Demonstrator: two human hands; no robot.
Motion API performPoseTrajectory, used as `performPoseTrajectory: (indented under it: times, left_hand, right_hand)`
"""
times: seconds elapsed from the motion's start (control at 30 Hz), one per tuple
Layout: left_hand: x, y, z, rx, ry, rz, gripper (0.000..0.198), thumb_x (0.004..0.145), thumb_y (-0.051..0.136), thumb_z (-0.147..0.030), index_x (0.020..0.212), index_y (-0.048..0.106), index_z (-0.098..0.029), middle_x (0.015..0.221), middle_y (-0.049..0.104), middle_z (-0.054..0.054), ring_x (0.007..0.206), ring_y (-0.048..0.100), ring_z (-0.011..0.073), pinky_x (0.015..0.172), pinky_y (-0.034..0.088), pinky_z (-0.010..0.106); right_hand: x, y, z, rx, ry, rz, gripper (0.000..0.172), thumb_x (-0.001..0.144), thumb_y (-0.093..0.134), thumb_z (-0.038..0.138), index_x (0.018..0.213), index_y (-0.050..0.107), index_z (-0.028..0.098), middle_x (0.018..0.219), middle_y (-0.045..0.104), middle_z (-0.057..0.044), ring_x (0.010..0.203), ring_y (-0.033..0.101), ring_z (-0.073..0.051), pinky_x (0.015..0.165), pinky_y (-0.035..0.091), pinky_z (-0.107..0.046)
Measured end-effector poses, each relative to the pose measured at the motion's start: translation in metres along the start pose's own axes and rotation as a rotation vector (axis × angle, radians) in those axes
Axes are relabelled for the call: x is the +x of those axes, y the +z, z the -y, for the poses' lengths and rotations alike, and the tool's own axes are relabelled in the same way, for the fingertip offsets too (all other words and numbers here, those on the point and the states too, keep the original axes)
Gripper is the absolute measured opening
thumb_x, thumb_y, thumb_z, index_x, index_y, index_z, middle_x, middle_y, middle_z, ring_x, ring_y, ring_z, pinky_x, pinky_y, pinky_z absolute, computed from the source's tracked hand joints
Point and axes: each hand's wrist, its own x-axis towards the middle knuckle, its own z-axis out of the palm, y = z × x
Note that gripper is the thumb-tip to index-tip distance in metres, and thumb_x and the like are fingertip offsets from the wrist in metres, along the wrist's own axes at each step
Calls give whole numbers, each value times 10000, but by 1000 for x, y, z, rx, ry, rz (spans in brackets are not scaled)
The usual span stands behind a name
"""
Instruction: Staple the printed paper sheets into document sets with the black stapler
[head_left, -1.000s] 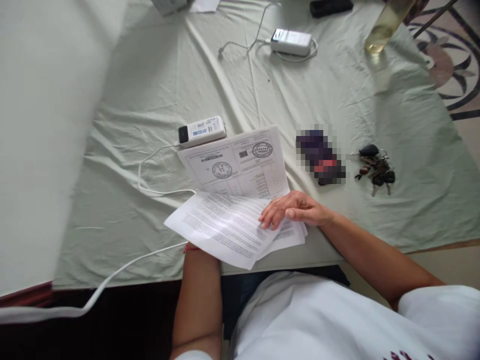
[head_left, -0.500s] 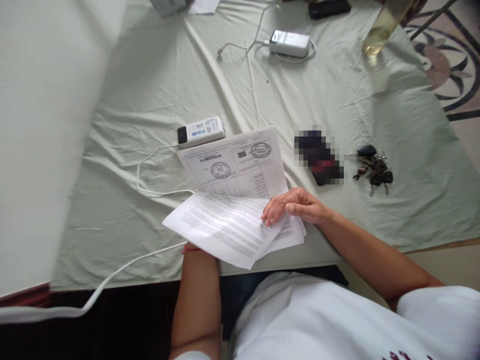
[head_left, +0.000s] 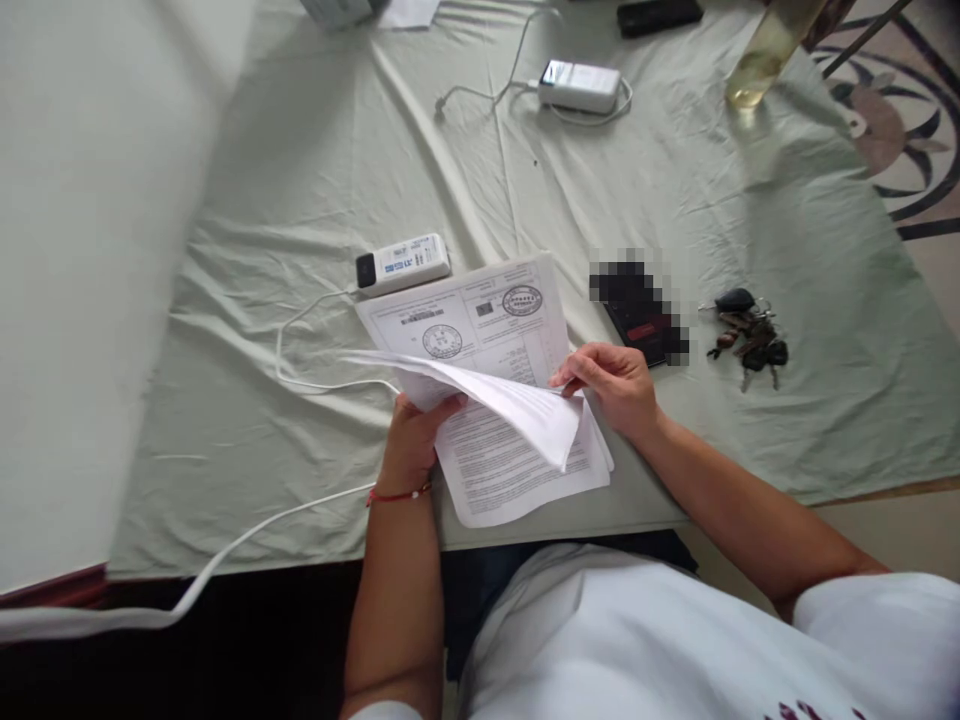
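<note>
In front of me the tabletop (head_left: pixel 292 230) is draped in a wrinkled, pale grey-green cloth (head_left: pixel 825 320) with long creases, and to my left it runs up to a plain whitish wall (head_left: pixel 90 260) with a dark red strip (head_left: pixel 56 588) along its foot. Past the far right edge I see a polished floor (head_left: pixel 889 125) patterned with dark curves and petal shapes around a pinkish centre. Soft, diffuse light reaches me, leaving the space under the lower left edge nearly black.

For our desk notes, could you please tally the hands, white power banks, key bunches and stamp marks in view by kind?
Hands on the papers: 2, left hand and right hand
White power banks: 2
Key bunches: 1
Stamp marks on the papers: 2
Total: 7
</note>
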Motion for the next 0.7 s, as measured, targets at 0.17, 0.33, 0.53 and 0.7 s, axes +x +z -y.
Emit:
performPoseTrajectory:
  times: [0.17, 0.33, 0.53, 0.7]
  left_hand:
    - [1, 0, 0, -32, -22, -48, 428, 420, 1044, -230, 774, 808, -180, 808, 814, 37, 742, 748, 238, 735, 643, 367]
    - [-3, 4, -2, 10, 1, -65, 510, 502, 1031, -255, 977, 845, -252, 955, 841, 15, 906, 793, 285, 851, 674, 417]
    - [-2, 2, 0, -27, 3, -46, 547, 519, 1043, -234, 1026, 838, -246, 977, 846, 24, 882, 796, 269, 857, 672, 415]
    - [-1, 1, 0, -30, 3, -58, 570, 485, 1050, -210, 1007, 822, -203, 992, 849, 45, 910, 802, 283, 862, 682, 412]
  right_hand:
    - [7, 2, -10, -68, 54, -242, 397, 797, 880, 512, 920, 663, 203, 820, 685, 44, 434, 603, -70, 367, 460, -197]
    - [9, -2, -19, -285, 4, -314, 412, 813, 831, 395, 1140, 643, 231, 1121, 661, -14, 463, 558, -24, 338, 396, -178]
    - [8, -3, -18, -419, -37, -221, 205, 872, 773, 371, 979, 702, 211, 999, 707, -27, 548, 514, -69, 439, 387, -224]
    - [6, -1, -20, -468, -167, -273, 217, 878, 800, 386, 823, 668, 222, 790, 614, 24, 623, 487, -103, 561, 379, -256]
